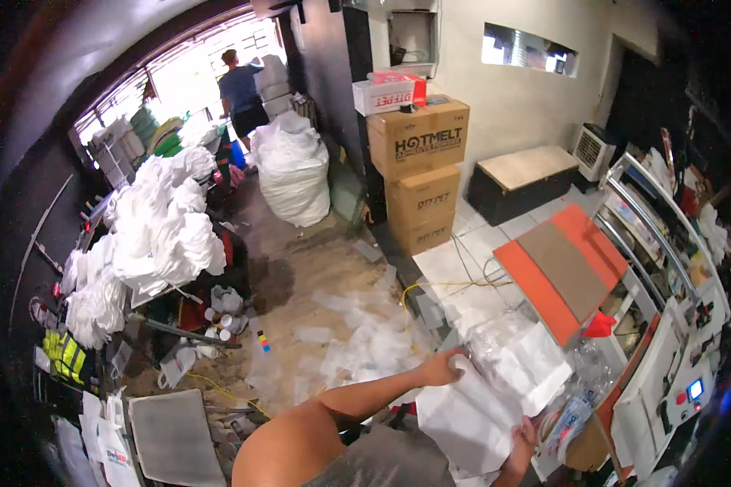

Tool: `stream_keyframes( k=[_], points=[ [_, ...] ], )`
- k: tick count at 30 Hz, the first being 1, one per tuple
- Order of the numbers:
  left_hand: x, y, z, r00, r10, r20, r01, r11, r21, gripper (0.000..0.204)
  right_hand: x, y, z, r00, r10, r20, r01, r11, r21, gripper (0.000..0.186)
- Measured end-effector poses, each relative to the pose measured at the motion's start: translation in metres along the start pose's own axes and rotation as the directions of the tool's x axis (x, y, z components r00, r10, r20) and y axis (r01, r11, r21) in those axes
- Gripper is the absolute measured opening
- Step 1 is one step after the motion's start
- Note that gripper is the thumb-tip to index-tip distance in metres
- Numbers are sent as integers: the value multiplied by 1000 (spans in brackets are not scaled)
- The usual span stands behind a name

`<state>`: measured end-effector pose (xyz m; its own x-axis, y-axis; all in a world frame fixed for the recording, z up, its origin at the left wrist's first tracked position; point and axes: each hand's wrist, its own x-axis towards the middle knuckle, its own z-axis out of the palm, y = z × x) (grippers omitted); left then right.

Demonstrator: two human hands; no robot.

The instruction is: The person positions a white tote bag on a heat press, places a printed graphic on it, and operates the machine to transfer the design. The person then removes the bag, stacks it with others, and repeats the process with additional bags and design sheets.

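A white flat piece (pixel 467 418), which looks like a fabric bag, lies spread in front of me at the lower right. My left hand (pixel 443 369) is closed on its upper left edge, near the corner. Its lower right edge is in my right hand (pixel 523 442), whose fingers are pinched around it and partly hidden. Just beyond, more white pieces (pixel 540 377) lie beside crumpled clear plastic (pixel 499 333).
A press with an orange platen (pixel 597 235) and silver handles stands at my right. Stacked cartons (pixel 418 191), a stuffed white sack (pixel 292 174) and heaped white fabric (pixel 162 227) stand farther off. Film scraps (pixel 365 341) litter the floor. A person (pixel 242 93) stands by the far opening.
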<state>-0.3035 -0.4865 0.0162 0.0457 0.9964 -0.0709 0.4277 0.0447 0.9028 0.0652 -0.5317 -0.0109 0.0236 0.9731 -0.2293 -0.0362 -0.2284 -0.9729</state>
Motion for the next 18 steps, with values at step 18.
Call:
stream_keyframes(
  k=[18],
  points=[
    [191,167,-182,949,295,108,-278,949,-151,31,118,-251,83,911,-283,-300,244,956,-161,24]
  ],
)
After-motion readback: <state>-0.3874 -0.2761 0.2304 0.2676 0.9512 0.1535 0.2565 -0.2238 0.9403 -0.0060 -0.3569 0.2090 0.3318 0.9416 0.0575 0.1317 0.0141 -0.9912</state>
